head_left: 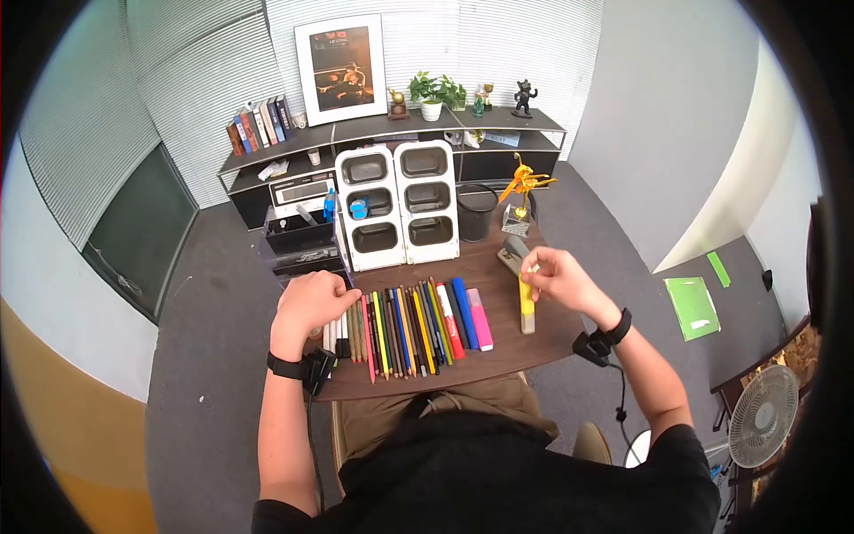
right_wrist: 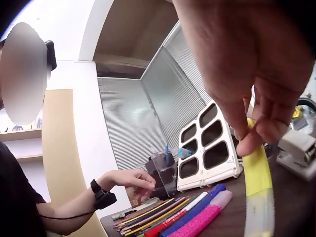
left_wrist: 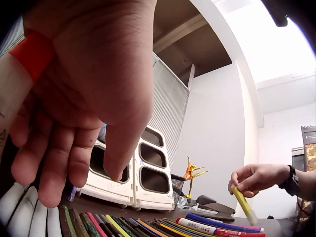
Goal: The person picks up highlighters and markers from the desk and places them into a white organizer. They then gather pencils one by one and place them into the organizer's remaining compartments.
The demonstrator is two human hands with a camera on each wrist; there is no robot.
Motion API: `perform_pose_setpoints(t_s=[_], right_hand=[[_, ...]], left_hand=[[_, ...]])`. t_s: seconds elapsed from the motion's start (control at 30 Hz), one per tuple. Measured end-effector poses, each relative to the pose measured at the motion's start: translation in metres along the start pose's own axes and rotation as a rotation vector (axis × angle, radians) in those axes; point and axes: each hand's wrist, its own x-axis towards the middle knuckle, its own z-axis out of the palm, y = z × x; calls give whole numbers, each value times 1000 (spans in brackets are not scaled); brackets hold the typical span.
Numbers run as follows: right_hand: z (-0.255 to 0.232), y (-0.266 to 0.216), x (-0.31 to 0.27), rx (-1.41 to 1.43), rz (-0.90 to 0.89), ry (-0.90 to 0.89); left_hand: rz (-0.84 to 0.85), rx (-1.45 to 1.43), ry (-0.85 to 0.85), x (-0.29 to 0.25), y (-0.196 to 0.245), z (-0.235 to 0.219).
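My right hand [head_left: 553, 276] pinches a yellow marker [right_wrist: 257, 173] with a pale, see-through lower end between thumb and fingertips, upright above the desk's right part. Over the left end of a row of pens, my left hand [head_left: 311, 303] hangs with relaxed fingers and grips nothing. Below its fingertips lie several white pens [left_wrist: 22, 210]. The row runs on through coloured pencils [head_left: 405, 334], a red-and-white marker [head_left: 451, 322], a blue marker [head_left: 464, 314] and a pink highlighter [head_left: 480, 320]. A pale tube with a red band [left_wrist: 32, 57] shows beside the left palm.
A white rack [head_left: 398, 205] with six dark openings stands behind the row, a blue item [head_left: 358, 208] in one. Beyond my right hand are a grey stapler [head_left: 511, 258] and an orange ornament [head_left: 525, 182]. A black organizer [head_left: 302, 238] is at back left, a mesh bin [head_left: 478, 214] behind the desk.
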Motion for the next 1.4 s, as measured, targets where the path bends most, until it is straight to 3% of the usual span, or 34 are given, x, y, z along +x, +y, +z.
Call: perform_pose_setpoints(t_s=[0.13,0.27,0.53,0.7,1.13,1.2,1.4], right_hand=[[19,27,5,43,7,55],[40,43,18,-17,-146,134],[65,46,10,-66,-86,113],[64,48,6,-52,-146,114],[65,16,-2,-214,-228,85],[68,0,0,-421,-337,163],[82,-56,33,-639,-620,90]], left_hand=[[20,9,9,1,-3,2],[-7,16,-7,0,-1,0],[-25,3,-10,-2,3,-2],[-23,-3,6,-1,0,0],[-11,13,7,0,2,-1],[-1,6,10,0,1,0],[-12,-6,7,1,-3,2]])
